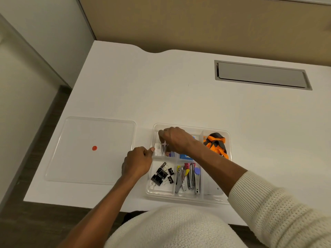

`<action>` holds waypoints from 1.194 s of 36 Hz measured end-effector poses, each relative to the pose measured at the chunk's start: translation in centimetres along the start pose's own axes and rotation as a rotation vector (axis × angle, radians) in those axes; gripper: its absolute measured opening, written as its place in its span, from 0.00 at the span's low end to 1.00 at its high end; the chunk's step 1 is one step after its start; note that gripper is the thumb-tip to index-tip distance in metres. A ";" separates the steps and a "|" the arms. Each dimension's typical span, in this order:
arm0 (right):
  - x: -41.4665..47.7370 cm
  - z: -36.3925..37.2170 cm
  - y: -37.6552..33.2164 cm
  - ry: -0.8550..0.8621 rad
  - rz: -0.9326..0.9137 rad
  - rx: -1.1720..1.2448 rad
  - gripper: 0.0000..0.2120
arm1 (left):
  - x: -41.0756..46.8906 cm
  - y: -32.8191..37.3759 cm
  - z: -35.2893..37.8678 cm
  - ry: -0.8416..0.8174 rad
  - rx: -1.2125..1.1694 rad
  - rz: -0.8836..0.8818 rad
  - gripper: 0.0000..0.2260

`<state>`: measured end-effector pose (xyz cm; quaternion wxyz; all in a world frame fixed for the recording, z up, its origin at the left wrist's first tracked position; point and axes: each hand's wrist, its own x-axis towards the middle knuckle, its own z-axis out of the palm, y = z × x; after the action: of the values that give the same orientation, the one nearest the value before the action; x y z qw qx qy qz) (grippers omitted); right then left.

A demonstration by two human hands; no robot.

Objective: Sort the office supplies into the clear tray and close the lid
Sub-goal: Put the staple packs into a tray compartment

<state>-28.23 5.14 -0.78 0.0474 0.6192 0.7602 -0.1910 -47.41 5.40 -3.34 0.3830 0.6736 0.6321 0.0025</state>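
**Inspector:** Where is the tray, and where are the hands?

**Assistant:** The tray [226, 199] sits at the near edge of the desk [179, 97], just in front of the person. The right hand [176, 140] reaches into the far-left compartment, fingers curled down over small boxes [158, 149]; whether it grips one I cannot tell. The left hand [138, 162] is clenched loosely outside the tray's left wall, thumb tip touching that wall beside the boxes.

**Inspector:** Edges and clearance?

**Assistant:** The lid [89, 151] lies flat to the left of the tray, apart from it, its near-left corner close to the desk edge. The desk beyond and right of the tray is bare up to a grey cable hatch [261, 75], well apart.

**Inspector:** Condition of contents?

**Assistant:** The tray is clear plastic with dividers. Black binder clips [162, 174] fill the near-left compartment; staple removers [189, 177] the next. An orange and black lanyard [215, 143] is bundled in the far-right one. A blue box [185, 156] shows under the right wrist. The lid carries a red dot [94, 148].
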 end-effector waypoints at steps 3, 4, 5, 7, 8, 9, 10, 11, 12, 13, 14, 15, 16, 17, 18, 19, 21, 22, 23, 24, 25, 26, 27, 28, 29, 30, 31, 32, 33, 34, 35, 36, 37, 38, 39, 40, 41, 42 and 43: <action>0.0 0.5 0.2 0.028 -0.012 0.007 0.21 | 0.0 -0.1 0.1 0.000 -0.004 0.000 0.22; 0.0 0.7 0.3 0.025 -0.015 -0.006 0.22 | 0.1 -0.1 0.1 -0.001 -0.003 0.004 0.22; 0.0 0.7 0.4 0.016 -0.016 -0.017 0.22 | 0.1 -0.1 0.1 -0.003 0.000 0.008 0.23; 0.1 0.9 0.6 -0.007 -0.008 -0.021 0.21 | 0.2 0.0 0.2 -0.004 0.006 0.016 0.23; 0.1 0.9 0.6 -0.014 -0.002 -0.019 0.20 | 0.2 0.1 0.2 -0.003 0.010 0.018 0.23; 0.1 0.9 0.6 -0.013 0.002 -0.019 0.20 | 0.2 0.1 0.2 -0.001 0.014 0.019 0.23; 0.1 1.0 0.5 -0.009 0.008 -0.021 0.20 | 0.2 0.2 0.2 0.001 0.015 0.023 0.23; 0.1 1.1 0.5 -0.001 0.017 -0.032 0.21 | 0.2 0.3 0.1 0.001 0.017 0.025 0.23; 0.0 1.1 0.4 0.011 0.027 -0.052 0.21 | 0.2 0.3 0.1 0.003 0.020 0.028 0.23; 0.0 1.2 0.5 0.028 0.034 -0.070 0.21 | 0.2 0.2 0.1 0.003 0.023 0.034 0.23; 0.1 1.3 0.5 0.039 0.043 -0.079 0.22 | 0.2 0.2 0.1 0.005 0.025 0.039 0.23; 0.1 1.4 0.4 0.039 0.057 -0.072 0.22 | 0.1 0.2 0.0 0.004 0.027 0.038 0.23; 0.1 1.4 0.2 0.037 0.068 -0.059 0.23 | 0.2 0.2 0.0 0.000 0.027 0.035 0.23; 0.1 1.3 0.0 0.032 0.067 -0.045 0.23 | 0.2 0.2 0.1 0.001 0.031 0.032 0.23; -0.1 1.2 0.0 0.023 0.064 -0.030 0.23 | 0.2 0.1 0.4 0.007 0.028 0.040 0.23; -0.2 1.2 0.0 0.022 0.056 -0.014 0.24 | 0.3 0.1 0.5 0.013 0.024 0.034 0.22; -1.7 1.3 1.2 0.027 0.086 -0.001 0.23 | 0.1 1.4 1.3 -0.019 0.040 0.070 0.22; -2.6 1.2 1.8 0.039 0.108 0.008 0.23 | 0.0 2.2 1.8 -0.037 0.067 0.093 0.22; -2.5 1.2 1.7 0.053 0.095 0.013 0.23 | 0.1 1.9 1.7 -0.029 0.067 0.086 0.23; -2.4 1.2 1.6 0.063 0.085 0.014 0.23 | 0.2 1.7 1.5 -0.022 0.061 0.076 0.23; -2.3 1.2 1.3 0.072 0.071 0.003 0.24 | 0.3 1.4 1.3 -0.008 0.060 0.072 0.24; -2.1 1.2 0.8 0.079 0.058 -0.006 0.25 | 0.2 1.0 1.0 0.004 0.057 0.067 0.24; -1.8 1.1 0.3 0.088 0.050 -0.007 0.27 | 0.3 0.4 0.9 0.015 0.055 0.062 0.24; -1.6 1.0 0.0 0.093 0.043 -0.002 0.29 | 0.4 0.0 0.7 0.019 0.055 0.058 0.24; -1.4 1.1 0.0 0.098 0.026 0.006 0.30 | 0.4 -0.3 0.6 0.022 0.058 0.053 0.25; -1.3 1.0 0.1 0.095 0.005 0.013 0.31 | 0.4 -0.4 0.5 0.023 0.065 0.050 0.25; -1.3 0.9 0.2 0.092 -0.016 0.027 0.32 | 0.5 -0.6 0.5 0.026 0.067 0.049 0.25; -1.6 0.6 0.2 0.099 -0.030 0.049 0.32 | 0.5 -0.7 0.5 0.025 0.070 0.048 0.25; -2.0 0.2 0.5 0.127 -0.037 0.079 0.33 | 0.6 -0.7 0.6 0.022 0.075 0.049 0.25; -2.5 -0.1 1.0 0.169 -0.035 0.119 0.34 | 0.7 -0.7 0.7 0.017 0.074 0.050 0.25; -3.1 -0.5 1.6 0.222 -0.020 0.172 0.34 | 0.7 -0.7 0.7 0.015 0.072 0.052 0.26; -3.8 -0.9 2.2 0.275 0.008 0.231 0.34 | 0.8 -0.7 0.8 0.012 0.070 0.052 0.26; -4.5 -1.3 2.9 0.319 0.050 0.293 0.33 | 0.8 -0.6 0.8 0.010 0.069 0.052 0.25; -5.3 -1.7 3.6 0.351 0.100 0.355 0.32 | 0.7 -0.6 0.8 0.008 0.071 0.053 0.25; -6.1 -2.0 4.3 0.376 0.149 0.415 0.29 | 0.7 -0.6 0.8 0.009 0.074 0.056 0.25; -6.9 -2.3 5.1 0.402 0.195 0.471 0.25 | 0.7 -0.6 0.8 0.009 0.080 0.058 0.25; -7.7 -2.5 5.8 0.433 0.236 0.525 0.21 | 0.6 -0.5 0.8 0.009 0.086 0.057 0.25; -8.6 -2.7 6.3 0.461 0.275 0.573 0.17 | 0.6 -0.4 0.8 0.008 0.092 0.056 0.25; -9.4 -2.8 6.7 0.476 0.312 0.611 0.14 | 0.6 -0.3 0.8 0.008 0.096 0.055 0.24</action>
<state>-19.21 -1.48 3.20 -0.2873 0.7393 0.5555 -0.2497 -47.17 5.43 -4.34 0.3474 0.7083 0.6143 -0.0146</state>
